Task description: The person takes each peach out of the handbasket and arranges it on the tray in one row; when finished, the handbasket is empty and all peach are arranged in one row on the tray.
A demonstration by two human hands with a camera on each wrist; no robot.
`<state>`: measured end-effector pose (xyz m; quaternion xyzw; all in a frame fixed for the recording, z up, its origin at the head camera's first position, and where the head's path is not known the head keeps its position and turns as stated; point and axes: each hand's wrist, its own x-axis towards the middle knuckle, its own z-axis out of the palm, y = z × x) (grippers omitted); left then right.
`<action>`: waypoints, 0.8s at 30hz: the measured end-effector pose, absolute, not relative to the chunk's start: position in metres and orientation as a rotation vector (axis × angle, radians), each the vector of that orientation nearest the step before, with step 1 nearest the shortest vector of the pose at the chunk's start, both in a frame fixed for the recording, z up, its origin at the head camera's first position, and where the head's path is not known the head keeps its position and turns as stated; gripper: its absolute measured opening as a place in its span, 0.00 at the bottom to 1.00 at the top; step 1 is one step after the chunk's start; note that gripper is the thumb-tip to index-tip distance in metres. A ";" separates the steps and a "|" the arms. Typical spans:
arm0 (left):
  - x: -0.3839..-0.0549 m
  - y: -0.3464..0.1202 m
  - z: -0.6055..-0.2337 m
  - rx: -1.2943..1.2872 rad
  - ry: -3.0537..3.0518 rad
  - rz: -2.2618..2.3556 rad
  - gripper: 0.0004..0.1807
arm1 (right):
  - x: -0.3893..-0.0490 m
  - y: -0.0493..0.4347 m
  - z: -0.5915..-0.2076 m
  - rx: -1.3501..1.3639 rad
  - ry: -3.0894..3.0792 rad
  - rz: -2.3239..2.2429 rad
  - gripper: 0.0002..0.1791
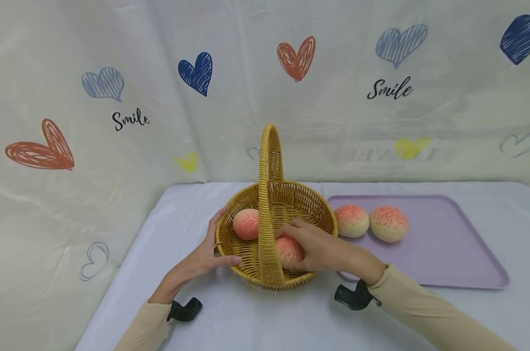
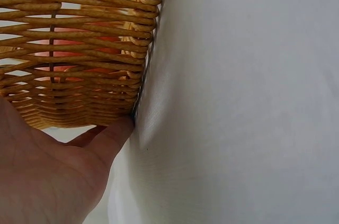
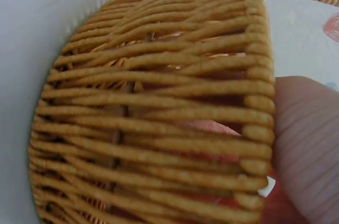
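Observation:
A round wicker basket (image 1: 306, 195) with a tall arched handle stands on the white-covered table. My left hand (image 1: 205, 256) holds its left side, the thumb lying over the rim; in the left wrist view the fingers press against the weave low down. My right hand (image 1: 319, 246) reaches over the right rim and grips a pink-speckled peach (image 1: 289, 251) inside the basket, just right of the handle. Another peach (image 1: 245, 224) lies in the basket's left half, partly covered by the handle. Through the weave in the right wrist view, the pink of a peach (image 3: 212, 127) shows.
To the right lies a lilac tray (image 1: 449, 243), its left edge behind the basket and right forearm. Two more peaches, one paler (image 1: 389, 224) and one beside the basket (image 1: 351, 221), sit on it. A curtain (image 1: 247, 122) printed with hearts hangs behind the table.

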<state>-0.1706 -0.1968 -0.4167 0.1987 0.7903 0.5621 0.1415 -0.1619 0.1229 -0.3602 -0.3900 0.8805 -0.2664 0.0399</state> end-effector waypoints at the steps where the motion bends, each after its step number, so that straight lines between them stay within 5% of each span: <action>1: -0.171 -0.197 -0.416 0.578 2.282 1.625 0.70 | -0.162 0.122 -0.360 -1.186 2.698 -0.816 0.27; 13: -0.169 -0.198 -0.417 0.583 2.266 1.628 0.69 | -0.153 0.143 -0.336 -0.977 2.842 -1.042 0.32; 24: -0.169 -0.197 -0.417 0.578 2.269 1.616 0.69 | -0.138 0.246 -0.294 -0.827 3.125 -1.121 0.41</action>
